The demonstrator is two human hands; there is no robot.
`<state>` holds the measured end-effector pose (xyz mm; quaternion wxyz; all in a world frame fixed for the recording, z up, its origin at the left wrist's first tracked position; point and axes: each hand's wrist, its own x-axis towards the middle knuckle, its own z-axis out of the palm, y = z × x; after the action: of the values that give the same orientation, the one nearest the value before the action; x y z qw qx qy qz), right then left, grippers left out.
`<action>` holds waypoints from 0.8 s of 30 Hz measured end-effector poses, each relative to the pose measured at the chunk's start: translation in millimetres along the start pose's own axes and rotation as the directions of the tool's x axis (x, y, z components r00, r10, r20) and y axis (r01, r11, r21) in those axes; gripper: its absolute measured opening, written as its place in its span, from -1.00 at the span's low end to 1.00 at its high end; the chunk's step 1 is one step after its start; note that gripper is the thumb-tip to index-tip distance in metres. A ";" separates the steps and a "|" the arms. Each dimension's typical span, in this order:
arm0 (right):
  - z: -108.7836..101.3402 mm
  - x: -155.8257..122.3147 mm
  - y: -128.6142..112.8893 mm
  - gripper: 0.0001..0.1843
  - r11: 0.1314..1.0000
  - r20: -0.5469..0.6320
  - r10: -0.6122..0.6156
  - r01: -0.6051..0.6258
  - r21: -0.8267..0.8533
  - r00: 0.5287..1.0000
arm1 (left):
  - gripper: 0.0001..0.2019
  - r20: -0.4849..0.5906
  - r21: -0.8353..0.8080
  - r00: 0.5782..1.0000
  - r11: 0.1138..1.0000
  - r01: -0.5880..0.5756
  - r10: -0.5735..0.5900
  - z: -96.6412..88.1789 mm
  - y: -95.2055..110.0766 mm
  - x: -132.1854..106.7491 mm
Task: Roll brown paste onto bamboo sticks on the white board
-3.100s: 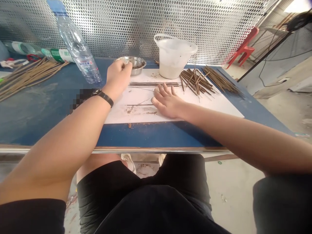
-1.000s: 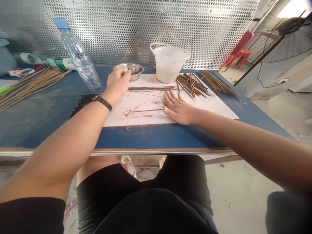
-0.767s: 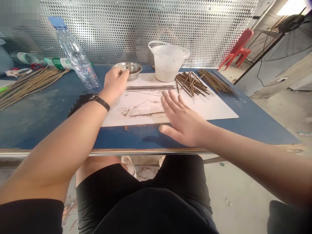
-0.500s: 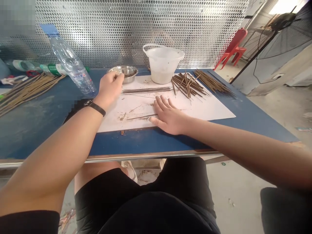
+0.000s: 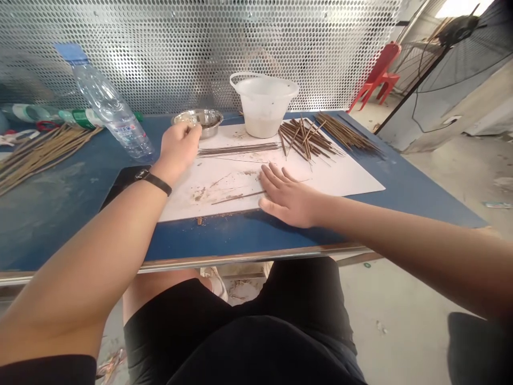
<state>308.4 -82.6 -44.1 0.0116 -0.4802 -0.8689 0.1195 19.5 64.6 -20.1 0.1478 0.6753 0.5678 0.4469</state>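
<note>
My right hand (image 5: 289,195) lies flat and open on the white board (image 5: 344,174), its palm over the right end of a thin coated stick (image 5: 236,197). My left hand (image 5: 179,147), with a black wristband, is closed by the rim of a small steel bowl (image 5: 198,118) that holds brown paste; what its fingertips pinch is hidden. A row of bare thin sticks (image 5: 238,150) lies across the board beyond both hands. A heap of brown coated sticks (image 5: 306,139) rests at the board's right, beside a white plastic tub (image 5: 263,104).
A clear water bottle (image 5: 109,109) stands left of the bowl, with green-labelled bottles (image 5: 76,116) lying behind it. More long sticks (image 5: 38,152) are piled at the table's far left. A perforated metal screen backs the blue table (image 5: 48,214). A red chair (image 5: 377,75) and a fan stand at right.
My right hand lifted off the board toward me, then came back down flat on the stick, which now lies slightly slanted. My left hand stayed at the bowl.
</note>
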 end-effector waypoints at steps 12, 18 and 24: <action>-13.5 43.4 14.4 0.23 0.997 -0.023 0.075 -0.075 -0.006 0.997 | -0.68 0.011 0.018 1.000 1.000 0.008 -0.009 -0.9 -2.1 1.2; -20.8 74.8 29.7 0.21 0.992 -0.005 0.122 -0.122 -0.031 0.992 | -0.67 0.013 0.004 0.999 0.999 0.032 -0.032 -2.5 -2.1 -1.3; -8.8 19.6 35.5 0.18 1.000 -0.039 -0.017 0.017 -0.007 0.999 | -0.68 0.030 -0.023 0.999 1.000 0.021 -0.020 -0.8 -5.5 -0.5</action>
<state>328.6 -46.3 -45.2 0.0277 -0.4752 -0.8729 0.1070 15.4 65.7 -23.8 0.1687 0.6740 0.5673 0.4421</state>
